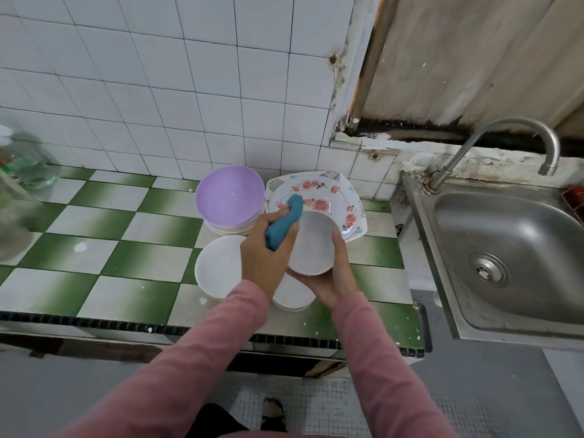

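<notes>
White wall tiles back a green-and-white chequered desk (104,248), with a steel sink (512,248) set at its right end. Left of the sink, lifted above the desk, a small white bowl (311,245) sits tilted in the right hand (331,279), fingers cupped under it and thumb hooked over the rim. The left hand (264,257) has its fingers clamped round a blue cloth (284,224), which touches the bowl's rim on the side away from the sink. A flowered plate (325,191) lies closer to the sink than the purple bowl (229,196); a white dish (216,268) rests farther from the sink.
</notes>
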Demonstrator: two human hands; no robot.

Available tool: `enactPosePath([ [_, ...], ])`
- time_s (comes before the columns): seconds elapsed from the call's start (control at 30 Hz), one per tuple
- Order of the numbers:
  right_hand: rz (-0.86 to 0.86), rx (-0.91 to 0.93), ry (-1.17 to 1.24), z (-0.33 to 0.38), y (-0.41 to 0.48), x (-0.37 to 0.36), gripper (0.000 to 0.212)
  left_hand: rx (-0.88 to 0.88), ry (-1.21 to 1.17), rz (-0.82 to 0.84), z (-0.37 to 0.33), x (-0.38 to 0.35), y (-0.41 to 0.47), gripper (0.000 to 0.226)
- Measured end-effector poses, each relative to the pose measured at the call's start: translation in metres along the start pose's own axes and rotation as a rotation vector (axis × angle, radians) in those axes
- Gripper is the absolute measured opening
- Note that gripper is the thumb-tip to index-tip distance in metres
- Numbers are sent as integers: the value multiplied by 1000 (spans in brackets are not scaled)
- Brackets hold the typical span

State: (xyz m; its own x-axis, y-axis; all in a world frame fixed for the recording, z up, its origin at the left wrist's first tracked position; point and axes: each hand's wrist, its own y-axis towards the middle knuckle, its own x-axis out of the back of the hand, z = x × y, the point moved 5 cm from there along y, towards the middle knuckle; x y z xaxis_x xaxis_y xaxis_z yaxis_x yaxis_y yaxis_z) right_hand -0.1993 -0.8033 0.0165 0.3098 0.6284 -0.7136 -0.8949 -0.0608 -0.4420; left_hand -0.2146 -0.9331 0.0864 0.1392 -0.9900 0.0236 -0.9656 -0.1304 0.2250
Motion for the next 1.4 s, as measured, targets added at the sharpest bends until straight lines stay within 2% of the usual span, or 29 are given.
enactPosePath([
  [0.13,-1,-38,54,-2,5,-5,80,-137,354,240,12,-16,0,38],
  [0.17,-10,-41,42,-2,6,-5,81,-137,441,309,16,-19,1,41],
  [0.23,-47,-46,2,-3,10,-7,84,-25,526,444,25,-25,-1,43],
  [0.3,-100,-55,-20,-3,11,-7,88,130,502,526,29,-30,-6,41],
  [0.4,-113,-83,-2,-3,11,-3,85,235,414,573,28,-39,-8,24],
  [0.47,-97,-91,30,-3,13,0,81,354,269,550,26,-42,-8,21],
  [0.57,-53,-79,3,7,15,-3,72,571,-60,437,28,-47,-9,30],
  [0.6,-41,-69,-4,11,16,-5,69,555,-87,442,25,-49,-9,31],
  [0.67,-17,-52,-12,19,17,-6,68,427,38,556,17,-52,-5,28],
  [0.83,-25,-78,13,21,18,2,65,17,682,915,10,-45,7,25],
  [0.93,6,-106,39,17,18,1,72,-139,943,925,12,-43,3,31],
  [1.03,15,-127,45,16,18,1,68,-190,1020,851,15,-42,-1,35],
  [1.1,-6,-134,43,13,17,1,65,-121,985,831,17,-40,0,28],
  [1.23,-37,-123,26,9,20,2,68,70,735,819,13,-41,-1,25],
  [1.37,-12,-118,58,8,19,2,73,487,103,720,16,-38,-8,21],
  [1.4,-3,-117,60,8,18,4,73,540,-4,697,18,-36,-9,23],
])
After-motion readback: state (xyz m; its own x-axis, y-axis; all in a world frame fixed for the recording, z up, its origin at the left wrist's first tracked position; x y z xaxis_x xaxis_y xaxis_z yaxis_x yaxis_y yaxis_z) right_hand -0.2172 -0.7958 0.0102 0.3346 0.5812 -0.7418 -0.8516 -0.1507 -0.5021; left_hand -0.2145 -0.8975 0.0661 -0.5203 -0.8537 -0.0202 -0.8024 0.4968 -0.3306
